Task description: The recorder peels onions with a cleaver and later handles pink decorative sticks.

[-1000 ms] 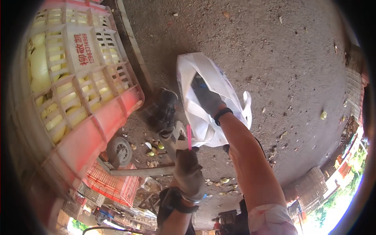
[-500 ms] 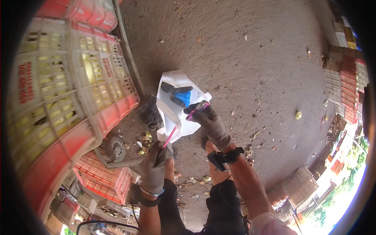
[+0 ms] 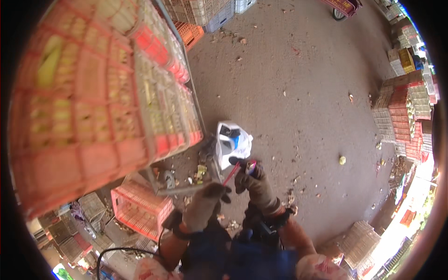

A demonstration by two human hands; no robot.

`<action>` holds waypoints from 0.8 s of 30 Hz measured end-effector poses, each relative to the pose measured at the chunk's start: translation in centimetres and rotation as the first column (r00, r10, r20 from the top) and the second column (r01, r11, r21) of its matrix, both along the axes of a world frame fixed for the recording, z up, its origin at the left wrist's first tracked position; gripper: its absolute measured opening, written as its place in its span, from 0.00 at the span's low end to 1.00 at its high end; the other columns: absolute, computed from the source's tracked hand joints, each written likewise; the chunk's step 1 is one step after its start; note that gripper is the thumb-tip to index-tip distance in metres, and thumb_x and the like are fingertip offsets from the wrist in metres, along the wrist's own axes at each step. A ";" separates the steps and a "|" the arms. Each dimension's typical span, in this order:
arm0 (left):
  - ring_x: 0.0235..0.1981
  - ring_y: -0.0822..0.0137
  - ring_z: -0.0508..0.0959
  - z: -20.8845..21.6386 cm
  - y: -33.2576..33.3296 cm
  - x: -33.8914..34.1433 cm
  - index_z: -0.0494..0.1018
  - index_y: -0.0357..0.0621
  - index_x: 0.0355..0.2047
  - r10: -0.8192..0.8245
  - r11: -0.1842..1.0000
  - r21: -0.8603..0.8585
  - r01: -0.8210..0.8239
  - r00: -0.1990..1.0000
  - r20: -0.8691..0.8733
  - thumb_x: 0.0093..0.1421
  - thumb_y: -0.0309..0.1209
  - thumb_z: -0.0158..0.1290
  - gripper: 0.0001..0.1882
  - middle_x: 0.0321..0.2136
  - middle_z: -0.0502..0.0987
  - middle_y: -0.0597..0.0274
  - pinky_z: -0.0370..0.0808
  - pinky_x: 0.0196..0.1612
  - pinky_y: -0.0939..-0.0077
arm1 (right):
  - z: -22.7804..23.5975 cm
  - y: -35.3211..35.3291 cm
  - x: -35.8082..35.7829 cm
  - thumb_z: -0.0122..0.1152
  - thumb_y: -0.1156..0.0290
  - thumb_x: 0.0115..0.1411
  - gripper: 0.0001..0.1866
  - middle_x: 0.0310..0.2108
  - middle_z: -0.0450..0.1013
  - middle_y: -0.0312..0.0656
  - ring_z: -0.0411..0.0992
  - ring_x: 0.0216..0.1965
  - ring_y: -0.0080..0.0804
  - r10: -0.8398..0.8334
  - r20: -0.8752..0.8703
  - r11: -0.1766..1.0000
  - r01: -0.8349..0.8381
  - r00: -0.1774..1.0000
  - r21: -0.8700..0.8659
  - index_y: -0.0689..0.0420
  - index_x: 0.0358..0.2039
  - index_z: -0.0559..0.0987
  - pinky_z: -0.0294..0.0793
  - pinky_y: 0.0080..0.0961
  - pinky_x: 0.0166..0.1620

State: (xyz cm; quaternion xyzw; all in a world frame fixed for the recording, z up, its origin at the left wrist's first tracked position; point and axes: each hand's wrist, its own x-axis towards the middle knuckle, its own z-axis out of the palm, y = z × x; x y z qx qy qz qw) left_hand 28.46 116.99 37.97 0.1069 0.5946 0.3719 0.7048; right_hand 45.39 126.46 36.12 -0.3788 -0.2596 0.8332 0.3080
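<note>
My left hand [image 3: 205, 203], in a grey glove, is closed on the lower end of a thin pink stick [image 3: 229, 175]. My gloved right hand [image 3: 257, 189] grips a short, pink-and-dark cylinder [image 3: 251, 166], whose kind I cannot make out. The stick's upper end reaches close to the right fingers; whether they touch it is unclear. Beyond both hands stands a white plastic jug [image 3: 243, 148] with its side cut open. Inside it lie something dark [image 3: 228, 132] and a blue piece [image 3: 235, 140].
Red and whitish crates [image 3: 88, 116] with pale yellow-green produce rise at left on a wheeled cart. Below them lies an orange-red crate [image 3: 140, 212]. More crate stacks [image 3: 396, 112] line the right side. Produce scraps [image 3: 200, 171] litter the floor; a vehicle wheel [image 3: 339, 15] shows at the top.
My hands have come together and closer to my body, bringing the stick beside the right hand. The view has shifted, so the jug looks smaller and more crates show at the top.
</note>
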 end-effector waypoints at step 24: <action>0.18 0.82 0.66 17.0 9.3 -0.9 0.78 0.44 0.38 0.078 0.685 0.650 0.331 0.853 -0.516 0.68 0.32 0.51 0.07 0.23 0.75 0.71 0.59 0.19 0.85 | 15.6 7.3 1.8 0.47 0.51 0.73 0.29 0.30 0.74 0.31 0.70 0.29 0.16 -0.131 0.072 0.931 0.098 0.989 0.351 0.63 0.60 0.72 0.70 0.17 0.35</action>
